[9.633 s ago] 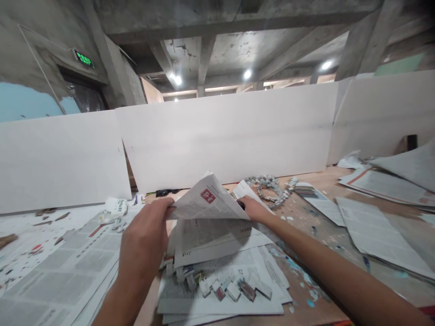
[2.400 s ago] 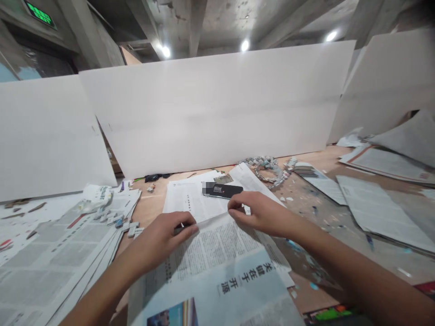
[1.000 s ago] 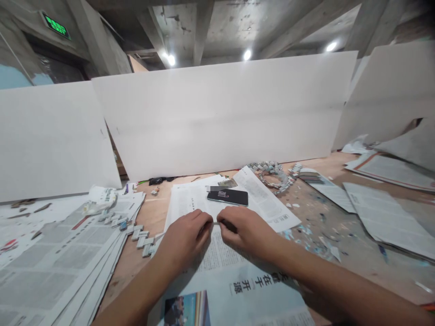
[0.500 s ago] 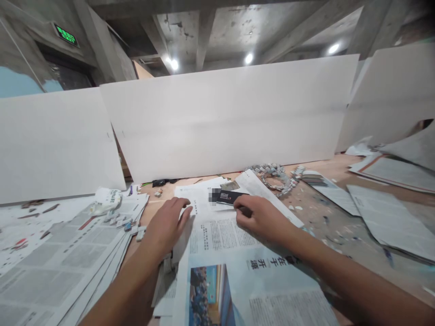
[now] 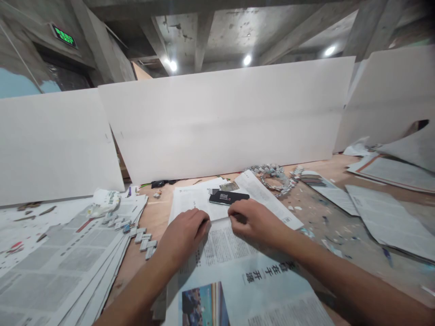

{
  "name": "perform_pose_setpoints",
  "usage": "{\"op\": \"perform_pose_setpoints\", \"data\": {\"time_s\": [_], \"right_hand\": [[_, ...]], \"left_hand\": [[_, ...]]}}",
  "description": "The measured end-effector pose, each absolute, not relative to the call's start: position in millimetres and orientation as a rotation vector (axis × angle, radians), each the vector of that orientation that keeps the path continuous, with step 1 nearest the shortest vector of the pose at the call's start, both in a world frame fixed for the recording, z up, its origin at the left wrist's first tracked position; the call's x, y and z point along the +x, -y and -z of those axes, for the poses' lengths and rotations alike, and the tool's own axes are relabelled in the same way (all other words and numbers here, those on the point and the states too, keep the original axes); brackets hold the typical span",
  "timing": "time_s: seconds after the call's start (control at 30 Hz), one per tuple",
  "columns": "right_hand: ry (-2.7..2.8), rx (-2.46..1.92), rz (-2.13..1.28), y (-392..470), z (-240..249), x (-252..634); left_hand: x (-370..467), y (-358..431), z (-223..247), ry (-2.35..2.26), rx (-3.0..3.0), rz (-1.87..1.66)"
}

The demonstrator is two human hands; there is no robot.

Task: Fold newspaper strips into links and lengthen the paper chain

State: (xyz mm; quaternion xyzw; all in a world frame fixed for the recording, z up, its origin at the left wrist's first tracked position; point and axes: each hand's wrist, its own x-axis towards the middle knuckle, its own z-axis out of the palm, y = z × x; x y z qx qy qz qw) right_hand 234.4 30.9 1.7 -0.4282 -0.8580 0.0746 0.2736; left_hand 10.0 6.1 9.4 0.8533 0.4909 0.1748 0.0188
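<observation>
A printed newspaper sheet [image 5: 231,258] lies in front of me, with a colour photo near its lower left. My left hand [image 5: 188,228] is closed at the left part of its far edge, fingers curled and thumb against them. At the same edge, further right, my right hand [image 5: 253,222] pinches the paper; its fingertips are partly hidden. Just beyond the right hand rests a black phone [image 5: 226,197] with a lit screen, on white printed pages [image 5: 185,199]. A narrow gap of paper shows between the two hands.
Folded-paper chain links [image 5: 144,240] lie left of my left arm, beside stacked newspapers [image 5: 84,267] and a white plastic packet [image 5: 105,201]. A coiled paper chain [image 5: 277,179] sits behind. White boards [image 5: 224,122] stand along the back; more paper sheets [image 5: 390,222] lie right.
My left hand has moved right and closed at the newspaper's far edge. My right hand has shifted slightly nearer and left, away from the phone. The newspaper has slid a little left.
</observation>
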Motion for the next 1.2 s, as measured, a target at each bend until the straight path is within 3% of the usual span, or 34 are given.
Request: {"op": "perform_pose_setpoints", "data": {"time_s": [0.23,0.33,0.43,0.57,0.8,1.2], "right_hand": [[2.373,-1.338,-0.296,-68.3,-8.1,290.0],[2.290,-1.431,-0.127,-71.6,-13.5,300.8],[2.174,-1.252,0.041,-58.1,-17.9,281.9],[2.325,-1.035,-0.056,-30.3,-12.0,235.3],[2.475,-1.067,-0.182,-17.1,2.8,209.4],[2.318,-1.173,-0.230,-30.9,-5.9,235.3]], "left_hand": [[-10.9,-13.7,-17.7,-1.671,2.565,-0.565],[-11.6,-13.4,-18.2,-1.674,2.559,-0.582],[-6.0,-10.5,-18.1,-1.640,2.569,-0.618],[4.6,-5.1,-16.2,-1.550,2.587,-0.624],[12.6,-1.6,-13.1,-1.485,2.630,-0.493],[-17.7,-16.0,-17.4,-1.782,2.461,-0.464]]}}
